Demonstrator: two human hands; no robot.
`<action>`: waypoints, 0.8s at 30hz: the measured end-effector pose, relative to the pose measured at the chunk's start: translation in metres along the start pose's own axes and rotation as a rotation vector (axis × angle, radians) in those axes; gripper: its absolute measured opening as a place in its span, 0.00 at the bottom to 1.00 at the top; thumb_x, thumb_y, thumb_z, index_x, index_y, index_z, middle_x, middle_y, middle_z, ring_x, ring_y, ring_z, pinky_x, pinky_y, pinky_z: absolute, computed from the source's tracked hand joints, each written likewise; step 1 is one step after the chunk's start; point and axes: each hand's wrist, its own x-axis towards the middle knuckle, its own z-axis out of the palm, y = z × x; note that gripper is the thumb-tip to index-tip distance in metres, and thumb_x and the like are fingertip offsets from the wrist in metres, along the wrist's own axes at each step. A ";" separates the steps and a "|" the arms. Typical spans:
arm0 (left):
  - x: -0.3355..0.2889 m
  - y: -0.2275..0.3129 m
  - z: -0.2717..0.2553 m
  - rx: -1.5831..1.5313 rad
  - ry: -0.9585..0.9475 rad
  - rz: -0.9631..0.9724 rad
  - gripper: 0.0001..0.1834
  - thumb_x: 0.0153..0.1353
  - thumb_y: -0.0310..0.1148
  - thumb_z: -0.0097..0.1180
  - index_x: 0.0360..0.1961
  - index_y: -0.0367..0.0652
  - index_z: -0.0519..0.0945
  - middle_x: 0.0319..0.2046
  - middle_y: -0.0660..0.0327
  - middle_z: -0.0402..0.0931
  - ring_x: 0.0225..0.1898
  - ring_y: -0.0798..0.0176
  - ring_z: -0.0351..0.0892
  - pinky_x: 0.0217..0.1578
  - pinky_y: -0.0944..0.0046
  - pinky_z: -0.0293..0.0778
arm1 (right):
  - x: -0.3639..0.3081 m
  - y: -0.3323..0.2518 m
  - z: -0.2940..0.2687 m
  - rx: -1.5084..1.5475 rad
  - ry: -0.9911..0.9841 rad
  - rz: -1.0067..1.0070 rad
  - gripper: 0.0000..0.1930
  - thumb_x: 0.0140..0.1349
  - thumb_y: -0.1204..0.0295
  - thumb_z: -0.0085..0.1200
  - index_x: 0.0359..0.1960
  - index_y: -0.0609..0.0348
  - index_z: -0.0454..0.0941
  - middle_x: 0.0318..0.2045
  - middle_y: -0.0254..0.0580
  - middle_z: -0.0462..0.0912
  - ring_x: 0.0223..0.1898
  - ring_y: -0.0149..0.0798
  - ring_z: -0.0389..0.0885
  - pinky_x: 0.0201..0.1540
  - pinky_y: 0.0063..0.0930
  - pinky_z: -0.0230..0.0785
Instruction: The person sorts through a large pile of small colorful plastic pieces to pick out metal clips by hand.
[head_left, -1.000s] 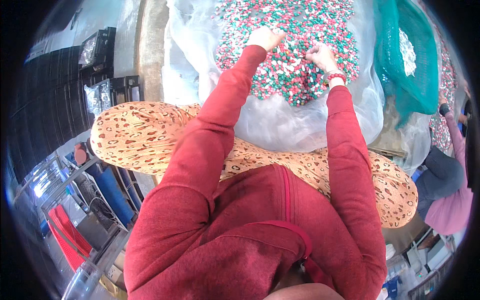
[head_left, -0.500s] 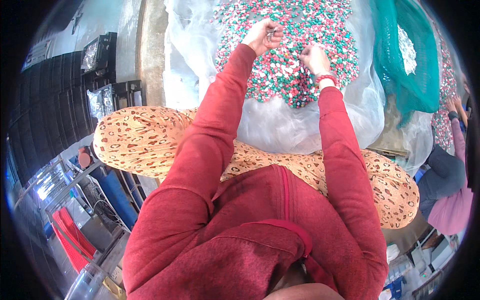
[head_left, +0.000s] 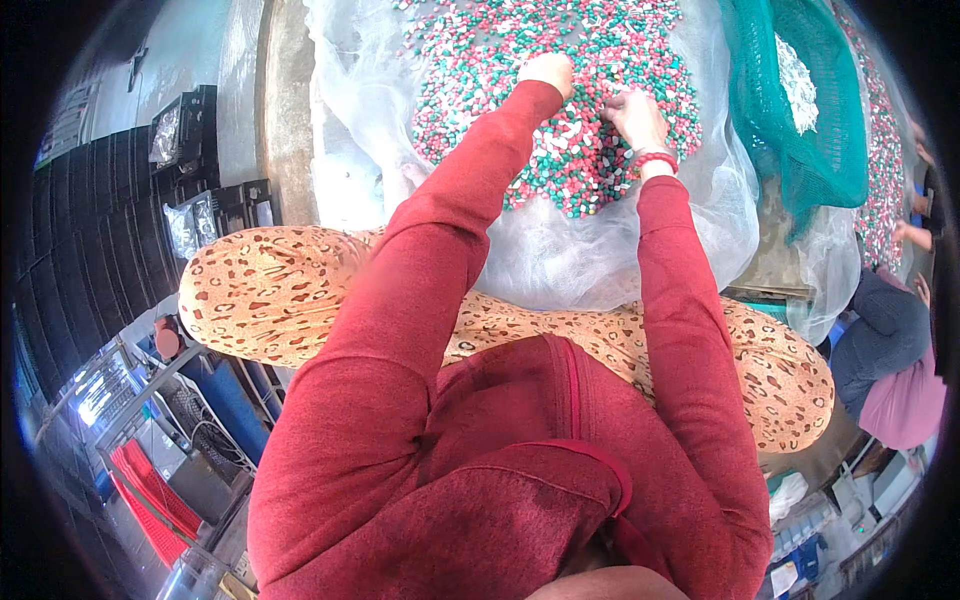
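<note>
Reaching forward over the lap, both hands rest in a heap of small red, green and white pieces [head_left: 560, 110] spread on a clear plastic sheet [head_left: 560, 260]. The left hand [head_left: 548, 72] lies knuckles-up on the pieces, fingers curled under; whether it holds any cannot be told. The right hand [head_left: 632, 112] sits just beside it, a little nearer the body, fingers bent down into the pieces with the tips among them; its grip cannot be told either. A red band [head_left: 656, 160] circles the right wrist where the red sleeve [head_left: 690, 330] ends. Both arms wear the same red top, and the hands are near each other but apart.

The sheet bulges over the edge of the surface toward the lap, which is covered by leopard-print cloth [head_left: 270, 300] running left to right under the arms. A teal net bag [head_left: 800, 110] lies on the surface right of the heap, with a white patch [head_left: 798, 85] showing in it. Farther right, a second spread of pieces [head_left: 880, 130] runs along the rim of the view, and another person's hand [head_left: 905, 232] is at its near edge. That person, in dark blue and pink [head_left: 900, 350], sits at the right. Black crates [head_left: 200, 200] stand at the left, and red racks [head_left: 150, 495] lie on the floor below them.
</note>
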 end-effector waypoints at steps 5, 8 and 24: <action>-0.001 -0.025 -0.021 -0.440 -0.147 0.095 0.21 0.38 0.48 0.65 0.28 0.42 0.83 0.26 0.57 0.79 0.27 0.62 0.77 0.35 0.65 0.72 | 0.003 0.008 0.013 -0.088 0.097 0.017 0.10 0.47 0.65 0.57 0.31 0.51 0.81 0.26 0.45 0.80 0.32 0.43 0.79 0.35 0.35 0.70; -0.024 -0.030 -0.053 -0.900 -0.302 -0.061 0.18 0.48 0.44 0.61 0.31 0.40 0.80 0.14 0.71 0.65 0.17 0.77 0.61 0.17 0.73 0.60 | 0.014 0.035 0.014 0.564 0.001 0.054 0.09 0.46 0.67 0.59 0.29 0.56 0.80 0.23 0.36 0.80 0.23 0.32 0.76 0.26 0.25 0.66; -0.011 -0.047 -0.038 -0.604 -0.002 0.226 0.12 0.52 0.37 0.54 0.35 0.43 0.81 0.23 0.63 0.77 0.26 0.67 0.75 0.28 0.66 0.73 | 0.016 -0.014 -0.047 1.919 -0.460 -0.100 0.10 0.56 0.66 0.47 0.25 0.60 0.66 0.19 0.33 0.63 0.20 0.28 0.61 0.18 0.18 0.50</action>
